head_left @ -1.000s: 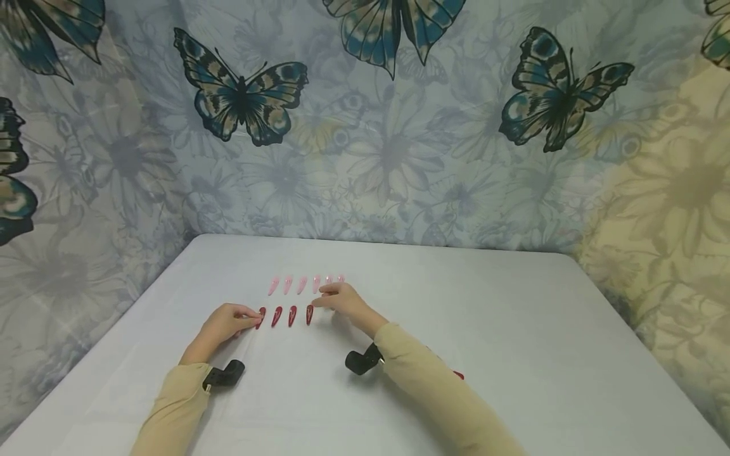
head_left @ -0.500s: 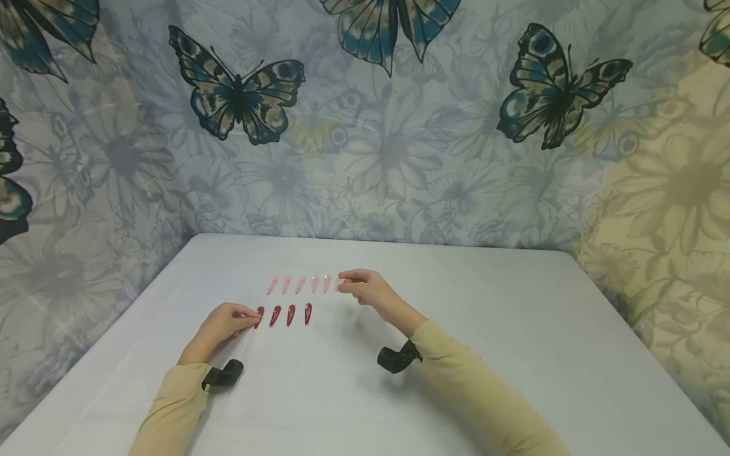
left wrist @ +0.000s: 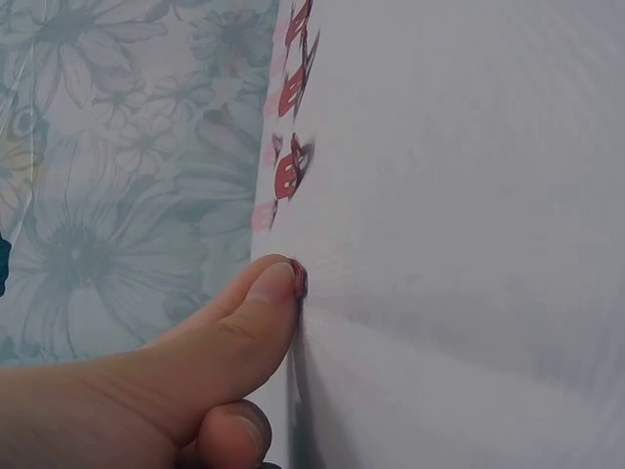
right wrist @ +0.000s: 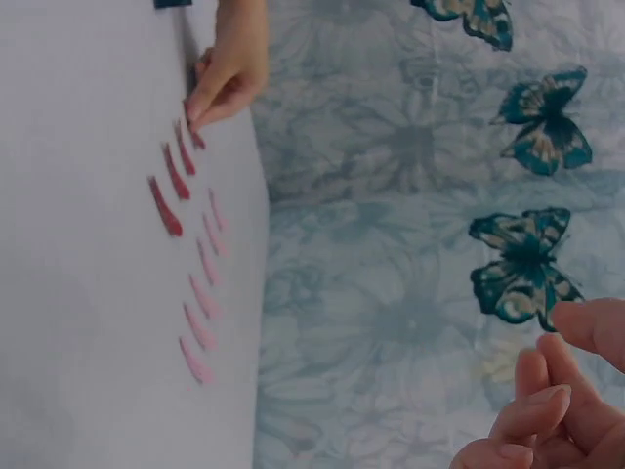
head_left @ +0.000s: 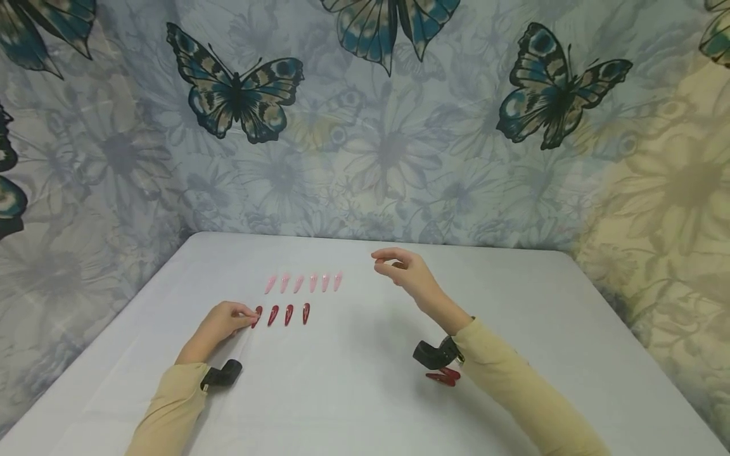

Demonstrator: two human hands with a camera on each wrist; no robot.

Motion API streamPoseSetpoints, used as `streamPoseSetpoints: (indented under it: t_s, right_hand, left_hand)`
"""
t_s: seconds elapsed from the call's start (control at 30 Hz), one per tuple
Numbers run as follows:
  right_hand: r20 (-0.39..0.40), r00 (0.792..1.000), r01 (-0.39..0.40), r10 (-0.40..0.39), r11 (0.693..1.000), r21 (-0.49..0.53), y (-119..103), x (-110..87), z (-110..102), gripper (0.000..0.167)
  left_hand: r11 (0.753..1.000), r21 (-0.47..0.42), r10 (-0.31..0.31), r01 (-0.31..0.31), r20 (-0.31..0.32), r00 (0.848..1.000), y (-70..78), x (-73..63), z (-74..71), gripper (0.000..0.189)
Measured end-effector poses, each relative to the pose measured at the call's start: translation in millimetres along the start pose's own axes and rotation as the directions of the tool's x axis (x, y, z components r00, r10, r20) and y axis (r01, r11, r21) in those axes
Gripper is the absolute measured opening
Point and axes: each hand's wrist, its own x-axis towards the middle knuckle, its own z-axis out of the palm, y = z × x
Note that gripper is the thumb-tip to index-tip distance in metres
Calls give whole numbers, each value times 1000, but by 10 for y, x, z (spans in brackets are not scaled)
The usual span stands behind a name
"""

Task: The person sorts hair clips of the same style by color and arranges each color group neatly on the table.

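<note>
My left hand (head_left: 225, 322) pinches the leftmost red hair clip (head_left: 259, 311), a drop-shaped snap clip, at the table; in the left wrist view the thumb hides most of it. Three more red hair clips (head_left: 289, 315) lie in line to its right, spaced apart. Behind them runs a row of several pink hair clips (head_left: 313, 283). My right hand (head_left: 415, 276) is raised over the table to the right of both rows, its fingers loosely bent and nothing between them. The right wrist view shows those fingers (right wrist: 532, 415) away from every clip.
Loose red hair clips (head_left: 443, 377) lie overlapping on the white table (head_left: 342, 405), partly below the right wrist's black camera (head_left: 435, 354). Another black camera (head_left: 224, 373) is on the left wrist. A butterfly-patterned cloth (head_left: 393, 158) hangs behind the table's far edge.
My right hand has moved right and up, away from the red row and past the right end of the pink row. The loose red clips have come into view. My left hand stays in place.
</note>
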Motion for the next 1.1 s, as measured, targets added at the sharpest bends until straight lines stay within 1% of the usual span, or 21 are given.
streamPoseSetpoints:
  t_s: [0.13, 0.27, 0.37, 0.43, 0.57, 0.6, 0.67, 0.73, 0.8, 0.83, 0.9, 0.97, 1.1]
  right_hand:
    - [-20, 998, 52, -53, 998, -43, 49, -95, -61, 33]
    - [-22, 997, 76, -77, 996, -55, 100, -203, -149, 31]
    - [-21, 996, 81, -83, 994, -67, 134, -286, -243, 30]
    - [-26, 994, 99, -102, 991, -94, 147, -354, -317, 29]
    - [-31, 982, 179, -186, 972, -153, 169, -502, -464, 24]
    - [-29, 977, 203, -210, 966, -161, 180, -541, -499, 21]
    - [-20, 968, 243, -250, 956, -162, 213, -616, -563, 15]
    - [-13, 960, 273, -278, 949, -160, 255, -694, -614, 17]
    - [-13, 959, 276, -282, 947, -164, 312, -759, -652, 23]
    - [-17, 961, 267, -275, 948, -174, 343, -789, -666, 22]
    - [-30, 967, 241, -252, 950, -198, 404, -843, -687, 15]
    - [-33, 974, 212, -224, 951, -225, 469, -884, -707, 11]
    - [7, 989, 146, -149, 957, -250, 589, -945, -740, 20]
  left_hand:
    - [1000, -10, 11, -11, -9, 1000, -1, -25, 9, 19]
    - [1000, -12, 25, -25, -16, 1000, -2, -31, 21, 18]
    - [1000, -10, 13, -13, -21, 1000, -4, -26, 28, 18]
    - [1000, -11, 4, -4, -19, 1000, -5, -20, 34, 18]
    - [1000, -11, -3, 3, -15, 1000, -5, -16, 39, 19]
    - [1000, -10, -3, 3, -15, 1000, -2, -16, 39, 19]
    - [1000, -12, -2, 2, -17, 1000, 0, -14, 41, 18]
    - [1000, -9, 5, -5, -17, 1000, -3, -3, 43, 18]
    - [1000, -3, 5, -5, -17, 1000, -8, 7, 36, 18]
    - [1000, -1, 4, -4, -18, 1000, -13, 11, 31, 18]
    - [1000, 3, 0, 0, -20, 1000, -17, 18, 19, 18]
    - [1000, -2, -7, 7, -19, 1000, -17, 17, 11, 18]
    - [1000, -11, -5, 4, -17, 1000, -11, 10, 1, 18]
